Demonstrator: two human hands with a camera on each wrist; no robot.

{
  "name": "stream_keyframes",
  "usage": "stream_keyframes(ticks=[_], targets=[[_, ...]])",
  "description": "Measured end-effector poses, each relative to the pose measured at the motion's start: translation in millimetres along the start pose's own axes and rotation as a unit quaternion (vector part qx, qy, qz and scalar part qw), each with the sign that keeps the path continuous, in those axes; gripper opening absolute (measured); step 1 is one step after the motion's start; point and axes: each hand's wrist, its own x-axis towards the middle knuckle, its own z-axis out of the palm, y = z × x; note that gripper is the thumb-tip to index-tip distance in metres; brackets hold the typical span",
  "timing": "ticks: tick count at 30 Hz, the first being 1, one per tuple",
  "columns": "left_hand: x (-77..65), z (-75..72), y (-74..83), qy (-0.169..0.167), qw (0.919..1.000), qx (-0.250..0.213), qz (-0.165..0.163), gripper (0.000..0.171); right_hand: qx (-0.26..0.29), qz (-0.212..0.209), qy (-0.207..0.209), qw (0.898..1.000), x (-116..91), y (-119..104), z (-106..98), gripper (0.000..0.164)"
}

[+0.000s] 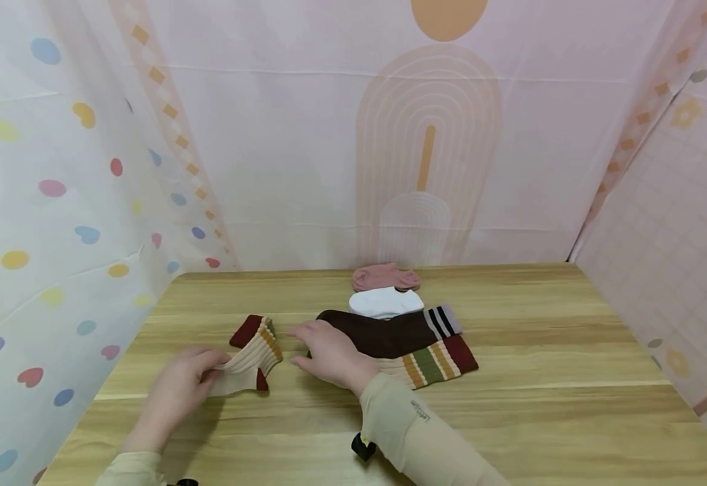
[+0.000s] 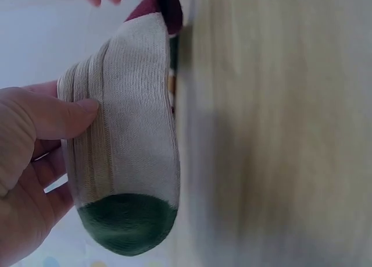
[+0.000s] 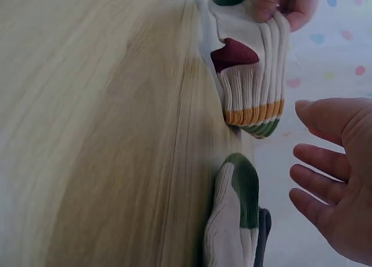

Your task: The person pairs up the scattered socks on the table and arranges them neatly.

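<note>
My left hand [image 1: 179, 385] pinches a cream ribbed sock [image 2: 133, 98] near its foot, thumb on top. This sock has a green toe [image 2: 131, 223], a maroon heel [image 1: 262, 380] and a maroon cuff [image 1: 247, 331] that lies folded over on the table. To its right, my right hand [image 1: 333, 356] hovers with fingers apart and nothing between them; in the right wrist view the hand [image 3: 343, 174] is apart from the held sock. Beneath and beside it lies a matching striped sock [image 1: 429, 365], its green toe [image 3: 247, 188] visible in the right wrist view.
Behind the striped sock lie a dark brown sock [image 1: 384, 335] with a grey striped cuff, a white low sock [image 1: 384, 302] and a pink low sock [image 1: 384, 277], in a row toward the back edge. Patterned cloth [image 1: 287, 169] hangs around the wooden table [image 1: 542, 418].
</note>
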Motion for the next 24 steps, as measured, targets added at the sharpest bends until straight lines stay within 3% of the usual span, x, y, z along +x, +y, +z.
stream_keyframes(ticks=[6,11,19,24], targets=[[7.9,-2.5,10.7,0.014,0.9973,-0.014,0.07,0.043,0.002,-0.018,0.013,1.0,7,-2,3,0.052],[12.2,-2.9,18.0,0.007,0.9878,-0.067,0.14,0.049,-0.013,-0.044,0.01,0.999,11,-4,7,0.053],[13.3,-2.1,27.1,-0.042,0.9728,-0.156,0.167,0.056,-0.033,-0.078,0.008,0.996,13,-8,11,0.055],[16.0,0.0,31.6,-0.056,0.9561,-0.207,0.2,0.056,-0.031,-0.102,0.004,0.994,13,-8,13,0.052]])
